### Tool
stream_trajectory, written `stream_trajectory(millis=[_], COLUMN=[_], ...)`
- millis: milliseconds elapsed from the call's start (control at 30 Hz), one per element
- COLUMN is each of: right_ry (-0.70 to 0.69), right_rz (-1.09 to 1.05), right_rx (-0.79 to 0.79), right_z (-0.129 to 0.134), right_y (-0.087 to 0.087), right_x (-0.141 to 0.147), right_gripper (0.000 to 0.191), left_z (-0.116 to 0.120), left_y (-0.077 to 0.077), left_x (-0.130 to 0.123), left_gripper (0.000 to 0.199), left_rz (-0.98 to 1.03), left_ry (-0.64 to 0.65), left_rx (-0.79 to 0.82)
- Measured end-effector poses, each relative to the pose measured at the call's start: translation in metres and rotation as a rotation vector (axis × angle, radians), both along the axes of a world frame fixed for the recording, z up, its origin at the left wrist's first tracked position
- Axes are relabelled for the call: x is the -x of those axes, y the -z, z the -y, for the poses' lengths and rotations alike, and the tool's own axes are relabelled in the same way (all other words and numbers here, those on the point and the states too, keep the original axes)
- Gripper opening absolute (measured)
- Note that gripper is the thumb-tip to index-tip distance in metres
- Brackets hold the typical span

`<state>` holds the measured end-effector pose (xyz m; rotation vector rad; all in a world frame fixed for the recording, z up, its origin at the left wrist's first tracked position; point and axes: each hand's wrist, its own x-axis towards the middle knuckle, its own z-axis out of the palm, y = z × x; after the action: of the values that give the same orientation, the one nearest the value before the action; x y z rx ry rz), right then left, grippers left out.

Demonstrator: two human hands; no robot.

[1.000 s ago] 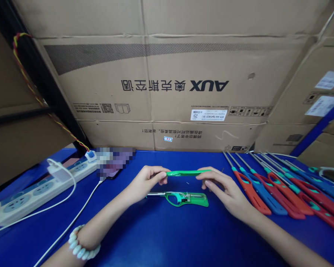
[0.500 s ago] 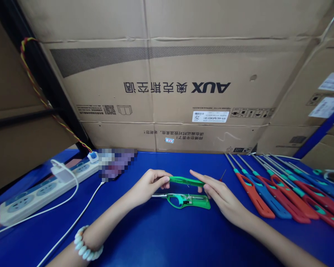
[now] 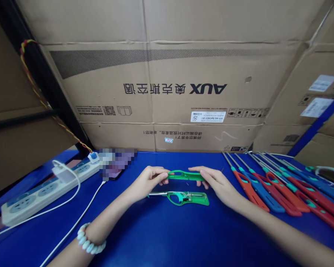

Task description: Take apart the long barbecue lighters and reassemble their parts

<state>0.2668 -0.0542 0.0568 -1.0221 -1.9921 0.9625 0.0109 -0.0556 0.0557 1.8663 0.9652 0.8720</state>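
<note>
A green plastic half shell of a long-necked lighter (image 3: 187,175) is held up level between my two hands. My left hand (image 3: 151,180) pinches its left end between thumb and fingers. At its right end, the thumb and fingers of my right hand (image 3: 218,183) close on the shell. Just below, on the blue tabletop, lies an opened green lighter (image 3: 180,198), its metal tube pointing left. Its teal trigger, thin wires and clear inner tube show in the other half shell. A beaded bracelet (image 3: 90,239) circles my left wrist.
Several finished-looking lighters (image 3: 272,193) in red, orange and blue lie in a row at the right. A white power strip (image 3: 44,189) and a charging phone (image 3: 118,163) sit at the left. A large cardboard box (image 3: 167,74) walls off the back of the blue table (image 3: 167,237).
The shell has turned so that its inner side and handle opening show more. My right hand's raised fingers have come down onto its right end. The opened lighter lies in place.
</note>
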Motion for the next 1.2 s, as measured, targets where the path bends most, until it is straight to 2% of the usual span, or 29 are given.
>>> stream_trajectory(millis=[167, 333, 567, 900, 1200], right_ry=[-0.076, -0.147, -0.158, -0.164, -0.181], right_rz=[0.159, 0.31, 0.432, 0.494, 0.506], right_rx=[-0.065, -0.161, -0.235, -0.205, -0.222], right_z=[-0.011, -0.01, -0.002, 0.0, 0.0], right_y=[0.005, 0.014, 0.014, 0.02, 0.02], right_x=[-0.009, -0.016, -0.016, -0.013, -0.013], right_gripper=[0.039, 0.032, 0.018, 0.015, 0.01], left_z=[-0.001, 0.001, 0.004, 0.007, 0.006], left_y=[0.0, 0.003, 0.008, 0.005, 0.011], left_x=[0.004, 0.005, 0.002, -0.002, 0.0], left_gripper=[0.029, 0.028, 0.02, 0.011, 0.009], left_rz=[-0.207, -0.453, -0.624, -0.671, -0.664], left_ry=[-0.004, 0.095, 0.152, 0.133, 0.143], left_rx=[-0.23, -0.387, -0.404, -0.371, -0.369])
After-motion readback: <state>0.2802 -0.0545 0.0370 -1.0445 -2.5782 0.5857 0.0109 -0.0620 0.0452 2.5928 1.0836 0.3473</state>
